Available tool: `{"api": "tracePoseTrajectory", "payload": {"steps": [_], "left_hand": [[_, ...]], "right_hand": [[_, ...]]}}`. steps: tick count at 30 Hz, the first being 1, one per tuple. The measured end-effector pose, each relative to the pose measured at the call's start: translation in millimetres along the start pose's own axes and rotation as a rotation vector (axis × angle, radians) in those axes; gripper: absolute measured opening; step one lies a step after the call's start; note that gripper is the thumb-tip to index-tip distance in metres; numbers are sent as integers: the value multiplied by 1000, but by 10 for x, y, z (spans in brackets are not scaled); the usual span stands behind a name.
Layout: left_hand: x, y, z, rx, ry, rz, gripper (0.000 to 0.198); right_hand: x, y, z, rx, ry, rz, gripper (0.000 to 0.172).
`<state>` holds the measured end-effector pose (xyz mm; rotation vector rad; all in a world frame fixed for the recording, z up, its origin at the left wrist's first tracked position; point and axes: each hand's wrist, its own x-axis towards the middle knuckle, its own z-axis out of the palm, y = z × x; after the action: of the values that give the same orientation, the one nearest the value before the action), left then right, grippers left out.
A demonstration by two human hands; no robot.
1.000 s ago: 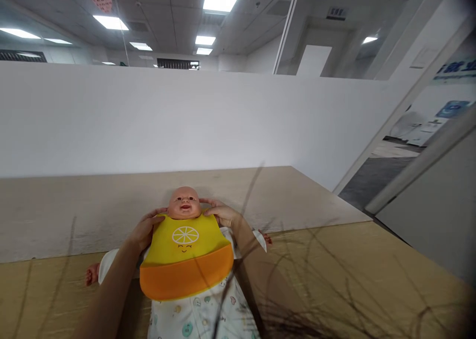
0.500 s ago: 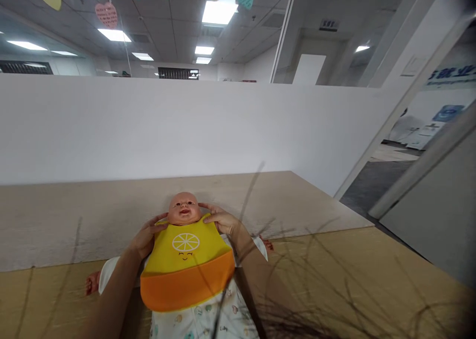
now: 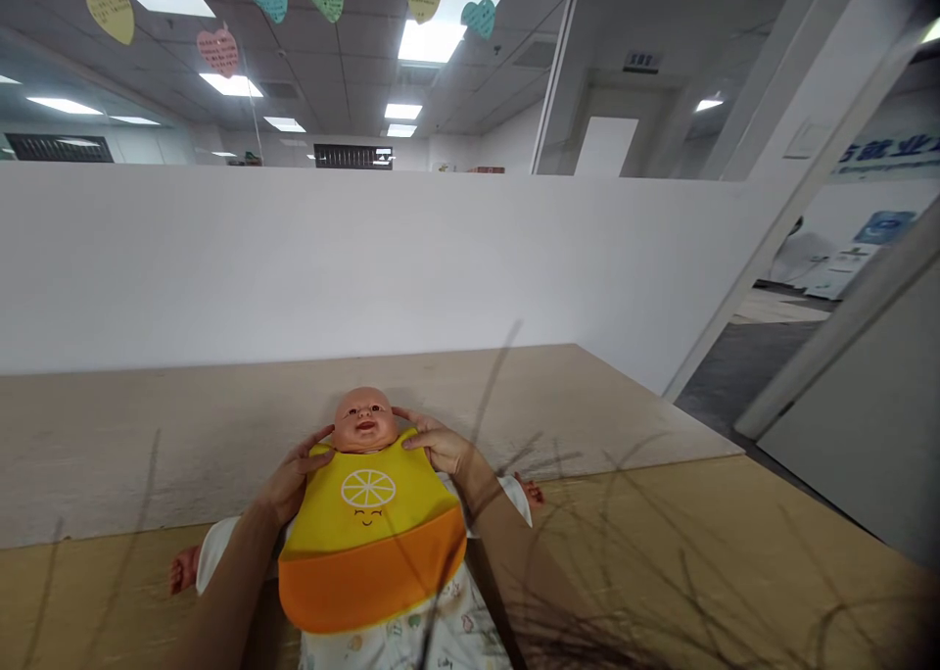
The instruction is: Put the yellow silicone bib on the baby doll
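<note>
A baby doll in white patterned clothes lies face up with its arms spread. Over its chest is a yellow bib with an orange pocket, printed with a white citrus slice and a smiling face. My left hand grips the bib's upper edge at the left of the neck, thumb on the front. On the opposite side, my right hand pinches the other upper corner, its fingers reaching beside the doll's head. The back of the neck and the bib's strap ends are hidden.
The doll rests on a wooden tabletop, its head on a paler board section. A white partition with glass above stands behind. Heart-shaped notes hang on the glass. To the right is a doorway with a door. Blurred hair strands cross the lower right.
The view has tilted up slightly, so everything sits a little lower. Both hands stay at the bib's neck edges, with hardly any movement.
</note>
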<state>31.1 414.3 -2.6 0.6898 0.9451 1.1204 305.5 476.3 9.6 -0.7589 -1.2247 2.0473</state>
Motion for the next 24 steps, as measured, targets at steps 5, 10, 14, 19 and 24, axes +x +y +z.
{"api": "tracePoseTrajectory", "payload": {"steps": [5, 10, 14, 19, 24], "left_hand": [[-9, -2, 24, 20, 20, 8, 94], [-16, 5, 39, 46, 40, 7, 95], [-42, 36, 64, 55, 71, 18, 89], [-90, 94, 103, 70, 111, 26, 85], [-84, 94, 100, 87, 121, 47, 83]], "right_hand": [[78, 77, -86, 50, -36, 0, 85], [72, 47, -62, -29, 1, 29, 100], [77, 50, -79, -77, 57, 39, 104], [115, 84, -127, -74, 100, 14, 99], [53, 23, -59, -90, 147, 27, 89]]}}
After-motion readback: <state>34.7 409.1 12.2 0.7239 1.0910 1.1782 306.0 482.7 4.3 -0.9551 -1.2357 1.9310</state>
